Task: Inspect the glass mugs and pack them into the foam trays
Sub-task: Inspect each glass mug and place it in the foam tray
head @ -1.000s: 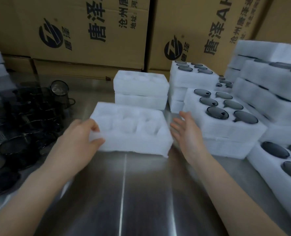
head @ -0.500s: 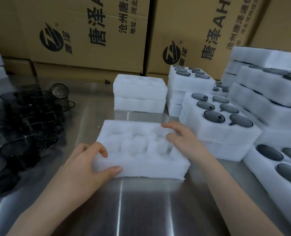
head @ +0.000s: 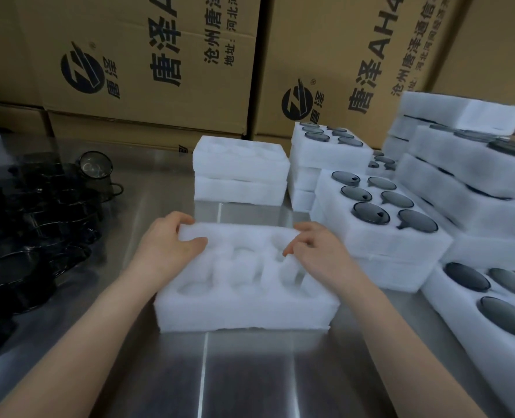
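I see the empty foam tray (head: 247,300) flat on the table (head: 250,378), centre front. Left hand (head: 167,245) pinches its far-left corner; right hand (head: 316,251) curls fingers over far-right rim. Glass mugs (head: 36,212) well left.

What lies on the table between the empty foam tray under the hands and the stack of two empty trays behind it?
Nothing: the head view shows only bare steel table between the empty foam tray and the stack.
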Available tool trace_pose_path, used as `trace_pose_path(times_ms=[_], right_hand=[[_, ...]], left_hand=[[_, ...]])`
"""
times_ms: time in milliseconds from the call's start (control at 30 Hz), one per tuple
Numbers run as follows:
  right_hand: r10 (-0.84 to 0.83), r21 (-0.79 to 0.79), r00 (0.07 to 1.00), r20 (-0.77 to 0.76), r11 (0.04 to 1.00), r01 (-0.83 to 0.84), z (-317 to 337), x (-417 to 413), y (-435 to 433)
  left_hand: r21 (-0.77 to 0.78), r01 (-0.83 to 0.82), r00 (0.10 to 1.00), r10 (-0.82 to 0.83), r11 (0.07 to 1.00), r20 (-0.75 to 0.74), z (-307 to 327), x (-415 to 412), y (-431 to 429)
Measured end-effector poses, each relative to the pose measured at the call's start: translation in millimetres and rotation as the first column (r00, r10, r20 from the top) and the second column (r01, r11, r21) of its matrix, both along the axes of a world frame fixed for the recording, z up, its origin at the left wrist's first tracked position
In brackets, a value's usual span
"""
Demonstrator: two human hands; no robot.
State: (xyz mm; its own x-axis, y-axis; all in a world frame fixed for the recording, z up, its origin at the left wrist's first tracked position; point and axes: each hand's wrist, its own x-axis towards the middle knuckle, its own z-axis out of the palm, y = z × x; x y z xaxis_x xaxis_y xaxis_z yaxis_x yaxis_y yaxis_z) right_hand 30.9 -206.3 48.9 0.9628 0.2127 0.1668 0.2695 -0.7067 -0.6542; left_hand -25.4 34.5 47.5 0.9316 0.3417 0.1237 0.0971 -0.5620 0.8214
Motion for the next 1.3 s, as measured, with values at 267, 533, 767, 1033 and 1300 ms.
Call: trace_pose_path(times_ms=[267, 533, 767, 1033, 1300], right_hand=[[0.015, -0.075, 0.997, 0.075, 0.997, -0.010, -9.9, 3.1, 1.0], [0.028, -0.088, 0.995, 0.097, 0.996, -0.019, -10.6, 5.3, -0.3], [0.025, -0.076, 0.994, 0.104, 0.997, -0.017, -9.5, 4.0, 1.0], [0.036, -0.074, 0.994, 0.107, 0.997, -0.029, -10.6, 5.0, -0.2], [0.036, -0.089, 0.994, 0.107, 0.996, -0.026, -10.1, 3.8, -1.1]], left_hand=[[-0.076, -0.039, 0.996, 0.045, 0.996, 0.081, -12.7, -1.2, 2.0], [0.076, -0.215, 0.940, 0.186, 0.974, 0.285, -6.0, -2.7, 8.9], [0.573, -0.456, 0.883, 0.266, 0.681, 0.386, 10.7, 13.5, 37.8], [0.801, -0.310, 0.839, 0.543, 0.513, -0.023, 16.7, 34.1, 74.9], [0.821, -0.294, 0.877, 0.479, 0.490, 0.027, -2.6, 19.6, 86.0]])
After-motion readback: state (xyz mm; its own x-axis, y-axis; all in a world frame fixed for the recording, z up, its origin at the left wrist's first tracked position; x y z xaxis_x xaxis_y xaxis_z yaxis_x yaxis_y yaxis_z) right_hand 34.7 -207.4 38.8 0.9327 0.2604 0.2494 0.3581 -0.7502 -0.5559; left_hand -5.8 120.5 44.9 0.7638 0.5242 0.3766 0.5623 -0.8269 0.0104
